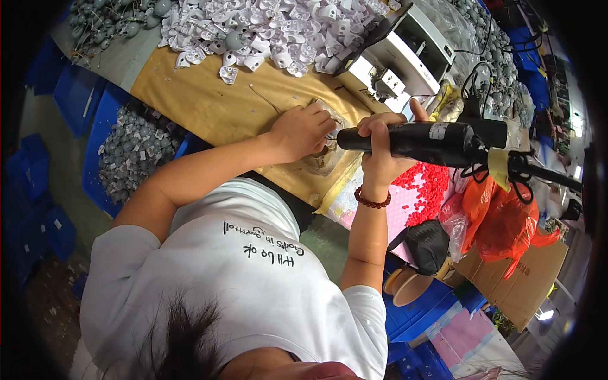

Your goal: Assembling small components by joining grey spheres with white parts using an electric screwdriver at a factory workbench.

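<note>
My right hand (385,152) is wrapped around a black electric screwdriver (430,140), held almost level with its tip pointing left. The tip meets the fingers of my left hand (304,132), which are pinched together over a clear block-like holder (324,163) on the yellow-covered table (209,95). What those left fingers hold is hidden beneath them. A thin wire (266,100) sticks out just beyond the left hand. Farther back lies a large heap of small white plastic housings (272,38).
A white box-shaped machine (405,57) stands at the back right. Left of me, a blue bin (95,161) holds grey round parts (136,149). Small red pieces (434,190) lie on the right, near red plastic bags (506,218). The screwdriver's cable (551,179) runs rightward.
</note>
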`<action>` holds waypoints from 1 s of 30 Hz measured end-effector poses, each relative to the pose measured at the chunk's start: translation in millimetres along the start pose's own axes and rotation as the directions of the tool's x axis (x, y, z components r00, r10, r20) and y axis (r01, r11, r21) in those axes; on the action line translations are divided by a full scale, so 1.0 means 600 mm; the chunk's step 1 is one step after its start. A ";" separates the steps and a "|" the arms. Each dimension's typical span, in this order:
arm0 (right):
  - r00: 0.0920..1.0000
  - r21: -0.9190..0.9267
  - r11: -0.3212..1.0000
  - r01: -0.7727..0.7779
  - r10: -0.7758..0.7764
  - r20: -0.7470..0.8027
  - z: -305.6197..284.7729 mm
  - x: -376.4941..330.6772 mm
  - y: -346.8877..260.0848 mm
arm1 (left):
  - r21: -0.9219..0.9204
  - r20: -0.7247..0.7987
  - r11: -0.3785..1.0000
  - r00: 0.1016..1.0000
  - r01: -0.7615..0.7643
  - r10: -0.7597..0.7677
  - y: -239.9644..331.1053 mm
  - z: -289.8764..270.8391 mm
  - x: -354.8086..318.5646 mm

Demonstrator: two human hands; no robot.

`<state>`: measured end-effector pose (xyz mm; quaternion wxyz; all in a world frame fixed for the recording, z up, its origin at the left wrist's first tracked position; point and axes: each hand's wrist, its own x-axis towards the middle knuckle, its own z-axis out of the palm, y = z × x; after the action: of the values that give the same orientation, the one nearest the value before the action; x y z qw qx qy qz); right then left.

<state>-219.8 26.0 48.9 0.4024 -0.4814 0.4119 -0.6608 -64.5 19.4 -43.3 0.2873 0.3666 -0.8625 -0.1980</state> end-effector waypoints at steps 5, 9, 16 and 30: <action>0.998 0.024 0.999 0.044 -0.045 0.045 0.001 -0.004 0.000 | -0.007 -0.028 1.000 1.000 -0.014 0.013 -0.002 0.004 0.000; 0.994 0.013 0.996 0.084 -0.085 0.075 -0.004 -0.004 0.004 | -0.015 -0.045 1.000 0.999 -0.020 0.019 -0.002 0.005 -0.001; 0.979 -0.078 0.994 0.077 -0.060 0.193 -0.013 -0.020 0.013 | -0.035 0.022 0.999 1.000 0.016 -0.016 0.002 -0.009 0.008; 0.967 0.015 0.988 0.156 -0.156 0.203 -0.006 -0.050 0.034 | -0.143 0.017 0.990 1.000 -0.017 0.019 -0.005 -0.008 0.007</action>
<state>-214.5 47.5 20.2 0.3889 -0.5777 0.3297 -0.6374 -62.2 13.5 -39.6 0.3065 0.3354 -0.8521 -0.2598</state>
